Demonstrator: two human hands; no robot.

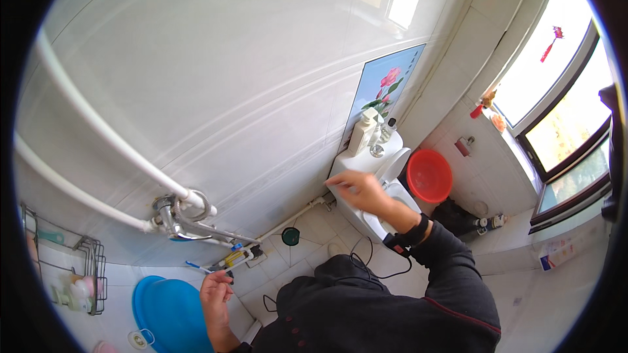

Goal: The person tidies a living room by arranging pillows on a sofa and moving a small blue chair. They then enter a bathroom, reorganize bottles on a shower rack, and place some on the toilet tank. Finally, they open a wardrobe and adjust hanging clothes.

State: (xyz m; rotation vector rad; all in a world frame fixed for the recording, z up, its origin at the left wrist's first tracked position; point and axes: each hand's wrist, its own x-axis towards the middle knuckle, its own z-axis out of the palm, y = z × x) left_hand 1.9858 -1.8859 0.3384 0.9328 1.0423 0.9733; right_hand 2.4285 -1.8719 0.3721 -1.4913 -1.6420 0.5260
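My right hand (pixel 360 193) reaches out over the toilet, in front of its white cistern (pixel 346 164), with its fingers blurred; whether it holds anything is hard to see. A black band with a cable is around that wrist. White pump bottles (pixel 363 132) and a smaller clear bottle with a black cap (pixel 388 130) stand on the cistern lid beside a round flush button (pixel 377 151). My left hand (pixel 216 289) is raised near the blue plastic tub (pixel 171 311), its fingers loosely bent. A blue-handled brush (pixel 198 267) lies just past its fingertips.
A red plastic basin (pixel 429 176) is beyond the toilet, near a black bag (pixel 454 218). The chrome shower mixer (pixel 171 218) and white pipes (pixel 113 132) project from the left wall. A wire rack (pixel 98 274) hangs at far left. A dark-framed window (pixel 564 157) stands open at right.
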